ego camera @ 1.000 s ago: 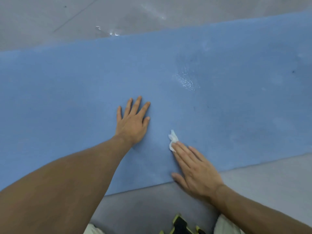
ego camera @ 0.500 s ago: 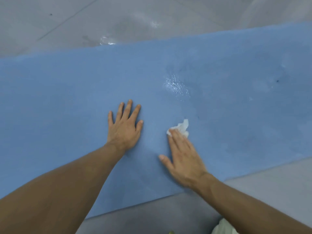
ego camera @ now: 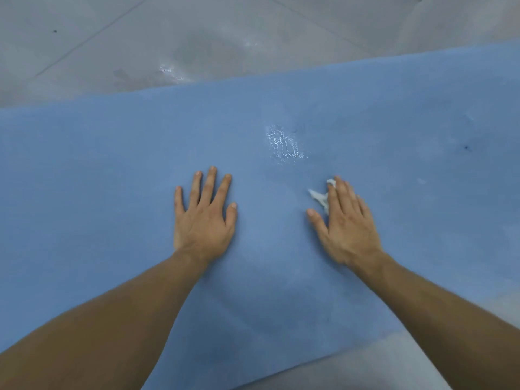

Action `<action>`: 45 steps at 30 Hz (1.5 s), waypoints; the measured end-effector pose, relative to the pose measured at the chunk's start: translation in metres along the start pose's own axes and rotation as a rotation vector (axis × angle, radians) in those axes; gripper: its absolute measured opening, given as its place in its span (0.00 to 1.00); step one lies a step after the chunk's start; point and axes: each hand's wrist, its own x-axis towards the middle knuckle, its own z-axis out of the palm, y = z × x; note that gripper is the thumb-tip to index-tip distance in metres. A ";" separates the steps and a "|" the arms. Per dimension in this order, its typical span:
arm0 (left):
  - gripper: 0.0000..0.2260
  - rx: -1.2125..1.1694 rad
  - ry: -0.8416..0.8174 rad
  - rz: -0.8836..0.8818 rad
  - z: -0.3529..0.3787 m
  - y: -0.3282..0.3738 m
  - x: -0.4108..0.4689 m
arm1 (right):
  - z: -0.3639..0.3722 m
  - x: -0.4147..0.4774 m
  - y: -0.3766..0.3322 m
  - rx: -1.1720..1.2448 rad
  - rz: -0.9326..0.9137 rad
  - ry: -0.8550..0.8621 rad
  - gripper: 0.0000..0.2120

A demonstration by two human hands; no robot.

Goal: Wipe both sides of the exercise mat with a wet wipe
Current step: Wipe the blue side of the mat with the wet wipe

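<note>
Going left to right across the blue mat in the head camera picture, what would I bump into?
Left hand → shiny wet patch → right hand pressing the wet wipe → tiny dark speck.

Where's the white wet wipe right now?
Head view, right of centre: the crumpled white wet wipe lies on the blue foam exercise mat, pressed under the flat right hand, nearer the camera than the glistening wet patch.

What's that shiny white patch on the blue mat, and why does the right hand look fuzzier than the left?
Head view: the patch is glare off a wet streak on the exercise mat; the right hand, pressing the wet wipe, looks motion-blurred; the left hand is sharp; the wide lens bows the mat's far edge.
</note>
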 end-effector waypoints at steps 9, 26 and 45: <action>0.28 0.025 0.042 0.007 0.003 0.000 0.000 | 0.001 0.041 -0.064 0.177 -0.188 -0.145 0.45; 0.28 0.050 0.044 0.015 0.003 0.000 0.001 | -0.008 0.104 -0.004 0.062 0.065 0.082 0.44; 0.29 0.046 0.037 0.014 0.003 0.001 0.002 | -0.002 0.103 -0.068 -0.012 -0.283 -0.013 0.35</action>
